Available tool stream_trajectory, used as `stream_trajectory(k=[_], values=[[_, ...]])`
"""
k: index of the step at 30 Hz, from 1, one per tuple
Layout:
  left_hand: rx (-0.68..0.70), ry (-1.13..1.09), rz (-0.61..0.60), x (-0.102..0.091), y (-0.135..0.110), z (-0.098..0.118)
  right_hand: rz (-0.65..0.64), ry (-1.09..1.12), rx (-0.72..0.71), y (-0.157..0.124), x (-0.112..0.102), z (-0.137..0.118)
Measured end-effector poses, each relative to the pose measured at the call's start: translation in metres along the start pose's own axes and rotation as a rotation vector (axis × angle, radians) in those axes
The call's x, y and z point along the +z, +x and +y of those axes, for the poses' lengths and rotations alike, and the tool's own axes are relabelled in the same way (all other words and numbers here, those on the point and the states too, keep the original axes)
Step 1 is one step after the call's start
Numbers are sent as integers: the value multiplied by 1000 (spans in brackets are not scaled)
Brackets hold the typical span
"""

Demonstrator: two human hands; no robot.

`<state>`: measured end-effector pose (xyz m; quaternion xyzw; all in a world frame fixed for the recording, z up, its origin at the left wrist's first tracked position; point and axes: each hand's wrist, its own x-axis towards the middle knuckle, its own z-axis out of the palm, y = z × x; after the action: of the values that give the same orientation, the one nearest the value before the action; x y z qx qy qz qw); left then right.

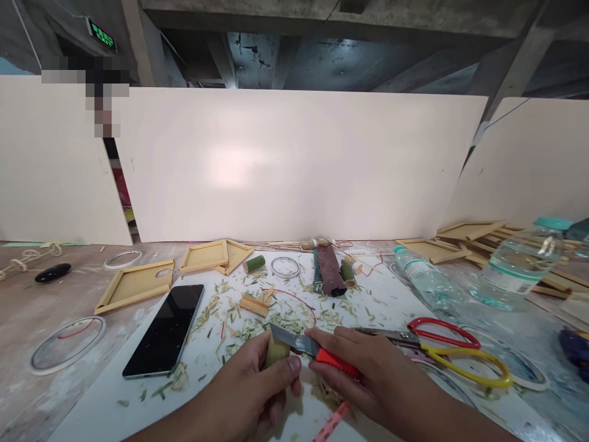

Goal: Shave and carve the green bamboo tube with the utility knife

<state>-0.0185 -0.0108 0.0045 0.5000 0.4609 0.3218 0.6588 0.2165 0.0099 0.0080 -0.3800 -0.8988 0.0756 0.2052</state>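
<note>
White boards back a cluttered worktop. Head view: left hand wraps a green bamboo piece at the near edge; right hand grips a red-handled knife, blade on it. Shavings are plentiful, green skin remains: carving looks partway done.

From my end both forearms come in low and meet at centre — left hand curled shut, thumb on top, right hand palm-down, fingers clamped tight.
</note>
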Motion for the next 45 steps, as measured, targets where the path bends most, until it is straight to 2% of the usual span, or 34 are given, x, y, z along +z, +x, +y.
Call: stream_trajectory(k=[2,6,8,11,13,19,27,31,34,38,41,43,45], values=[[6,31,-11,-2,-1,2,-20,3,-1,-1,1,0],[32,55,-115,-4,-2,6,-21,-1,-21,-1,-3,-3],[51,27,-138,-4,-1,6,-69,16,-45,0,-5,-6],[23,-15,-86,-3,0,1,-166,8,-76,1,-5,-11],[10,-16,-50,-3,0,-4,-178,-28,-91,1,-3,-12],[123,109,63,-1,-1,-4,-49,-236,-158,-4,7,-10],[46,134,168,8,1,3,82,-294,-61,-13,26,-11],[-10,115,213,12,-1,3,149,-356,-71,-17,33,-11],[-7,108,230,14,-1,1,189,-386,-69,-14,33,-13],[16,70,315,15,2,-3,240,-330,-7,-6,25,-15],[42,24,227,13,5,-3,234,-255,22,-3,17,-13],[43,13,157,10,5,0,192,-174,30,-2,12,-9],[4,24,141,8,3,3,135,-92,33,-2,8,-5]])
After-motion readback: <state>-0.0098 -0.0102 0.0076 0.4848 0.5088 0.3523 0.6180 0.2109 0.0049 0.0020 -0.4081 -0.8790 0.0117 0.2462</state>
